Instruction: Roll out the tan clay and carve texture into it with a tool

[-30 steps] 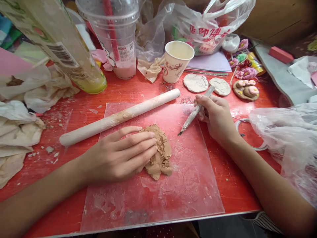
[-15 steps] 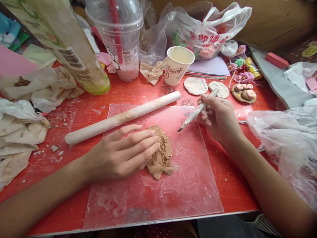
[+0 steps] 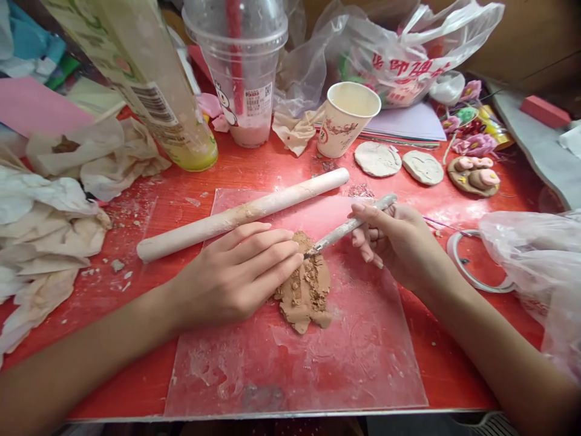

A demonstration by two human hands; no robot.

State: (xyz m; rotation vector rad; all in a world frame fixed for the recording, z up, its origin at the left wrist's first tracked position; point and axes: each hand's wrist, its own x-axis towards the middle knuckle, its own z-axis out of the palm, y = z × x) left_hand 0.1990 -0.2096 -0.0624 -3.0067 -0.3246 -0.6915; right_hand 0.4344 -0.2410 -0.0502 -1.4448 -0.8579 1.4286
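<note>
A rough, flattened lump of brown clay (image 3: 308, 297) lies on a clear plastic sheet (image 3: 354, 369). My left hand (image 3: 245, 272) lies over the clay's left side, fingers stretched out and fingertips on it. Between thumb and fingers of my right hand (image 3: 394, 242) is a clay-smeared craft knife (image 3: 349, 227), tilted down to the left. Its tip meets the upper part of the clay, close to my left fingertips. A pale, clay-stained rolling pin (image 3: 245, 212) rests diagonally just beyond my left hand, across the sheet's back edge.
Behind stand a paper cup (image 3: 348, 118), a plastic drink cup (image 3: 249, 79) and a tall bottle (image 3: 149, 91). Two pale clay discs (image 3: 377, 159) and a decorated brown one (image 3: 474, 175) lie back right. Crumpled tissues (image 3: 49, 224) are left; a plastic bag (image 3: 526, 260) and white ring (image 3: 476, 272) are right.
My right hand has moved the knife down and left, from above the sheet onto the clay. The left hand stays on the clay. The whole view has shifted slightly.
</note>
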